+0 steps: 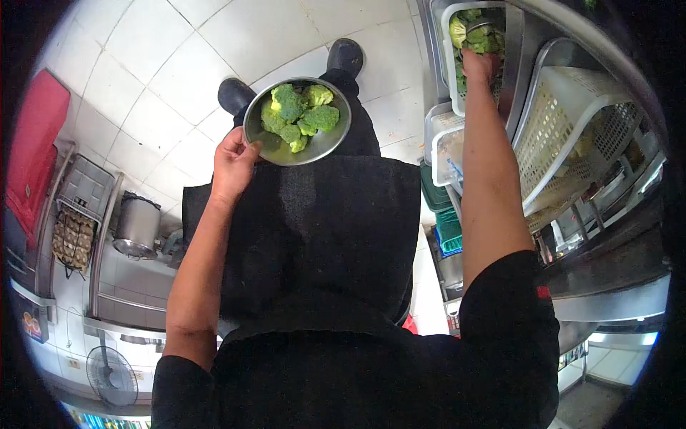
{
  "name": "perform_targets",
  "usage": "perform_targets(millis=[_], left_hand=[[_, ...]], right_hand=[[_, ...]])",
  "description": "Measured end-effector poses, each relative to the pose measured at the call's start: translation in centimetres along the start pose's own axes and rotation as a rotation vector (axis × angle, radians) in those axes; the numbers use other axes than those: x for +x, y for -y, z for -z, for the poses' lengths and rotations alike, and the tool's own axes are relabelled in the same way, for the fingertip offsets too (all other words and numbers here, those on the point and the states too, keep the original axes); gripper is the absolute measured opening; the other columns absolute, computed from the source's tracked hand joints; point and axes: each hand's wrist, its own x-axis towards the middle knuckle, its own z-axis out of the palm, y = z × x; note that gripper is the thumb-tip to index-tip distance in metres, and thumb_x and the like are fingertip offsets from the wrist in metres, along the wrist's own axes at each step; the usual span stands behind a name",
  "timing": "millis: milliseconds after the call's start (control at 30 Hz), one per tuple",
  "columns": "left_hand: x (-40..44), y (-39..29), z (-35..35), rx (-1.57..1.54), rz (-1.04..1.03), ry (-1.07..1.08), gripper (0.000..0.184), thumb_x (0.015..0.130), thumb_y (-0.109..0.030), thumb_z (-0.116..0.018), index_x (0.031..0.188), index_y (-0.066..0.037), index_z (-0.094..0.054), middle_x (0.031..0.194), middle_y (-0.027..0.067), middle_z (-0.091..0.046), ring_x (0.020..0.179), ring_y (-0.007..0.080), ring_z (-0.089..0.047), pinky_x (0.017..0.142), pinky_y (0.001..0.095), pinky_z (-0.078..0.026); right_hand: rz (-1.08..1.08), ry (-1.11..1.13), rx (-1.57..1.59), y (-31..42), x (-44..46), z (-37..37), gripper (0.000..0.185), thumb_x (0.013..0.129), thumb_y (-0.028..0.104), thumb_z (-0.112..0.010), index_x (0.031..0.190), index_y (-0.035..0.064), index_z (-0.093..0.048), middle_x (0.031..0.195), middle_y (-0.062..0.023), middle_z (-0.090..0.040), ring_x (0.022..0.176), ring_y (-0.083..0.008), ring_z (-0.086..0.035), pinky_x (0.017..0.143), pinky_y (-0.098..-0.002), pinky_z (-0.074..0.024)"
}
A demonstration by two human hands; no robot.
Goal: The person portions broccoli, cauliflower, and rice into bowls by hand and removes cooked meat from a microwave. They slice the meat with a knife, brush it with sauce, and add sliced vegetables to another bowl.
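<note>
My left hand [236,159] grips the rim of a round metal bowl [321,149], thumb at the edge. Several broccoli florets [289,102] lie in the bowl, which is held over my dark shoes and apron. At the upper right, my right hand [480,66] reaches into a white plastic container [458,100] of green vegetable pieces [486,39]. A curved metal edge shows among those pieces beside my fingers. The fingertips are partly hidden there, so what they hold, if anything, cannot be made out.
A perforated white basket [557,107] stands right of my right arm, and a smaller clear container [449,154] sits below the vegetable container. On the left are an egg tray rack [73,239], a metal pot [137,225], a red object [36,157] and a fan [112,375].
</note>
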Motion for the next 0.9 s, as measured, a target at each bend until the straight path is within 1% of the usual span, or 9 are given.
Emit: perform_targets(millis=[167,333,433,500,567,600,633,733,900], left_hand=[[0.1,-0.2,0.3,0.047,-0.008,0.021,0.010,0.086,0.001,-0.056,0.079,-0.006,-0.054,0.071,-0.0063,-0.050,0.063,0.0029,-0.045,0.059,0.0201,-0.038],[-0.1,0.4,-0.4,0.057,-0.075,-0.024,0.011,0.084,-0.001,-0.058,0.076,-0.006,-0.054,0.068,-0.0052,-0.049,0.063,0.0047,-0.045,0.058,0.0210,-0.039],[-1.0,-1.2,-0.9,0.108,-0.119,-0.062,0.014,0.082,-0.001,-0.060,0.071,-0.005,-0.052,0.066,-0.0044,-0.048,0.062,0.0057,-0.046,0.059,0.0229,-0.043],[-2.0,-3.0,-1.0,0.103,-0.114,-0.060,0.018,0.081,0.000,-0.059,0.068,-0.005,-0.049,0.065,-0.0034,-0.047,0.060,0.0058,-0.047,0.057,0.0244,-0.046],[-2.7,-4.0,-0.8,-0.002,-0.149,-0.031,0.022,0.082,0.001,-0.059,0.065,-0.006,-0.045,0.065,-0.0026,-0.047,0.059,0.0059,-0.047,0.055,0.0252,-0.048],[-3.3,-4.8,-1.0,-0.084,-0.121,-0.017,0.023,0.084,0.000,-0.058,0.067,-0.010,-0.044,0.066,-0.0039,-0.048,0.059,0.0067,-0.046,0.055,0.0234,-0.040],[-3.9,-5.6,-1.0,-0.120,-0.120,-0.015,0.023,0.084,0.000,-0.058,0.068,-0.010,-0.044,0.066,-0.0035,-0.049,0.059,0.0070,-0.047,0.055,0.0236,-0.041],[-4.8,-7.1,-0.2,-0.112,-0.169,-0.007,0.021,0.084,0.001,-0.057,0.069,-0.009,-0.046,0.068,-0.0016,-0.052,0.060,0.0085,-0.050,0.057,0.0252,-0.047],[-9.0,-11.0,1.5,-0.202,-0.182,-0.007,0.019,0.084,0.001,-0.057,0.071,-0.008,-0.047,0.071,-0.0007,-0.054,0.062,0.0098,-0.054,0.059,0.0260,-0.051]], right_hand=[[0.026,-0.262,0.022,-4.4,2.1,-1.7,0.066,0.065,0.026,-0.079,0.118,-0.0019,-0.050,0.114,-0.0162,-0.058,0.097,-0.0269,-0.060,0.073,-0.0342,-0.0532],[0.283,-0.425,0.384,-4.5,-9.9,-0.4,0.059,0.065,0.032,-0.078,0.105,-0.0001,-0.049,0.107,-0.0188,-0.057,0.096,-0.0317,-0.059,0.091,-0.0415,-0.0452],[0.436,-0.339,0.289,-2.9,-19.6,-0.3,0.055,0.067,0.020,-0.079,0.104,0.0021,-0.042,0.103,-0.0164,-0.056,0.088,-0.0278,-0.061,0.083,-0.0389,-0.0496],[0.472,0.038,0.741,1.1,-28.9,0.3,0.049,0.071,0.006,-0.075,0.105,0.0038,-0.041,0.108,-0.0159,-0.056,0.083,-0.0222,-0.062,0.072,-0.0332,-0.0530],[0.527,0.212,0.761,3.3,-34.9,0.0,0.049,0.073,-0.004,-0.071,0.110,0.0051,-0.039,0.116,-0.0172,-0.054,0.082,-0.0175,-0.062,0.066,-0.0272,-0.0534],[0.615,0.284,0.679,3.9,-37.0,0.0,0.050,0.074,-0.004,-0.071,0.113,0.0040,-0.041,0.117,-0.0182,-0.054,0.082,-0.0156,-0.062,0.067,-0.0269,-0.0529],[0.703,0.353,0.593,4.4,-38.5,0.2,0.051,0.075,-0.004,-0.071,0.117,0.0028,-0.042,0.117,-0.0191,-0.053,0.082,-0.0136,-0.062,0.067,-0.0265,-0.0524],[0.892,0.278,0.424,5.7,-40.3,2.3,0.049,0.076,-0.005,-0.069,0.119,0.0007,-0.048,0.126,-0.0172,-0.051,0.082,-0.0130,-0.062,0.066,-0.0249,-0.0521],[0.879,0.131,0.589,5.4,-42.0,7.1,0.036,0.077,-0.004,-0.065,0.112,-0.0014,-0.056,0.121,-0.0134,-0.056,0.071,-0.0118,-0.062,0.060,-0.0239,-0.0515]])
